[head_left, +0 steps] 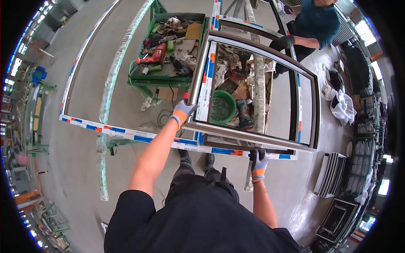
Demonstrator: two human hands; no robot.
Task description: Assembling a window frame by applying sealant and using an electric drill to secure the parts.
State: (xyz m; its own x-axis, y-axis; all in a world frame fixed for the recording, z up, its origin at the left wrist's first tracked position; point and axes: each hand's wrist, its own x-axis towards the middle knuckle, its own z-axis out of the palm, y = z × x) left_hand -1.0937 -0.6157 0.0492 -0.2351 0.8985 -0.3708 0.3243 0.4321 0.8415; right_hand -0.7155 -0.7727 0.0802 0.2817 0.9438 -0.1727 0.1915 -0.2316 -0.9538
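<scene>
A brown window sash (249,134) lies at a slant over a large window frame (141,135) covered in printed protective tape. My left hand (184,113), in a grey and orange glove, grips the sash at its near left corner. At the near edge of the large frame, right of my body, my gloved right hand (258,164) has its dark fingertips curled on the frame's edge; its palm side is hidden. Across the sash, a co-worker's dark-gloved hand (283,43) rests at its far edge.
Wrapped support bars (113,80) run under the large frame. Behind it stands a green tool cart (143,80) with a red power drill (157,55). Below the sash is a green bowl of screws (222,107). The co-worker (317,23) stands far right; stacked frames (331,175) line the right side.
</scene>
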